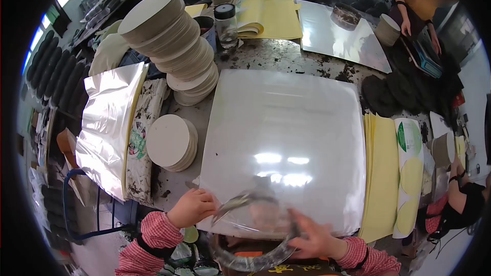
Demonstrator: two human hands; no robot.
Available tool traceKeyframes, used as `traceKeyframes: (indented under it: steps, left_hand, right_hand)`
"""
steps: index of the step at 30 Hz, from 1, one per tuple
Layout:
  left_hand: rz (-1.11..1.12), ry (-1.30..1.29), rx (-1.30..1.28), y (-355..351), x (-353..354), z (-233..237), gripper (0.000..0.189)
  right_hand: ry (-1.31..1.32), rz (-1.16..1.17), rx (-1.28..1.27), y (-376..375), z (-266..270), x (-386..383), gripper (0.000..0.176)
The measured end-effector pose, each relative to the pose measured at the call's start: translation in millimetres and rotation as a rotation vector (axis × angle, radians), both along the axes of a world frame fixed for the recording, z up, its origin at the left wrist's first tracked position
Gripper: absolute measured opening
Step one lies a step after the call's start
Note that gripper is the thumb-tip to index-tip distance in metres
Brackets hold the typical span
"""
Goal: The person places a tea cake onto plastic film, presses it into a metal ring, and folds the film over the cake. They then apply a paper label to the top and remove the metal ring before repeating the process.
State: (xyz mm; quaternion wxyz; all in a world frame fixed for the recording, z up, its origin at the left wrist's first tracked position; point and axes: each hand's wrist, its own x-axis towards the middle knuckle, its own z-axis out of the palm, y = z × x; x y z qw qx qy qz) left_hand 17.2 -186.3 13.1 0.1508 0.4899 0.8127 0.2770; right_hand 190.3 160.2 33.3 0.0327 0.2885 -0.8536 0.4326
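Observation:
In front of me, at the near edge of a white board (286,117) with a glossy surface, is a grey, mottled ring (245,263), blurred and partly see-through at its upper side. My right hand (318,239) grips the ring's right side between thumb and fingers. On the other side, my left hand (194,208) is closed, its fingertips pressed together beside the board's lower left corner. Whatever they pinch is too small to make out. A short stack of round cardboard discs (168,140) stands just beyond my left hand.
Tall disc stacks (153,15) lean at the back left, near a lidded jar (225,25). Silvery sheets (108,128) lie left; yellow sheets (379,174) and round labels (409,174) lie right. Dark fibre clumps (391,94) sit behind those. Another person (419,0) is at the far right.

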Motion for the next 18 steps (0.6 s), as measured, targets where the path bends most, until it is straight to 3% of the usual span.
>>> traceKeyframes:
  steps: [1,2,3,4,6,7,9,10,13,14,16,17,18]
  left_hand:
    - [0.031,0.062,-0.071,7,-1,8,0.013]
    - [0.017,0.077,-0.071,13,-3,24,0.013]
    - [0.181,0.111,0.015,19,-6,46,0.011]
    - [0.337,0.141,0.107,24,-10,66,0.009]
    - [0.096,0.200,0.042,21,10,75,0.011]
    - [0.016,0.254,-0.012,17,21,63,0.011]
    - [0.007,0.261,-0.118,17,34,38,0.016]
    - [-0.018,0.248,-0.173,17,33,22,0.017]
    - [-0.051,0.134,-0.222,19,10,18,0.018]
    - [-0.036,0.017,-0.218,19,2,23,0.017]
    - [0.241,0.329,0.036,11,-31,38,0.017]
    - [0.484,0.464,0.011,5,-43,47,0.031]
    - [0.687,0.687,-0.149,14,-55,53,0.031]
  right_hand:
    - [0.007,-0.012,-0.005,-17,0,-3,0.037]
    - [-0.007,0.127,0.074,-38,2,-11,0.037]
    - [-0.018,0.260,0.156,-48,3,-19,0.038]
    - [-0.001,0.231,0.161,-47,-6,-22,0.038]
    - [-0.026,-0.070,0.020,-34,-37,-34,0.037]
    - [-0.008,-0.075,0.036,-17,-39,-43,0.037]
    - [-0.120,-0.630,0.072,16,-39,-59,0.041]
    - [-0.129,-0.612,0.084,24,-39,-70,0.056]
    - [-0.185,-0.523,0.061,27,-61,-53,0.071]
    - [0.044,-0.621,0.333,26,-44,-44,0.078]
    - [-0.273,-0.461,0.039,28,-116,33,0.064]
    - [0.146,-0.418,0.347,19,-63,47,0.028]
    - [0.037,-0.103,0.294,33,-60,72,0.030]
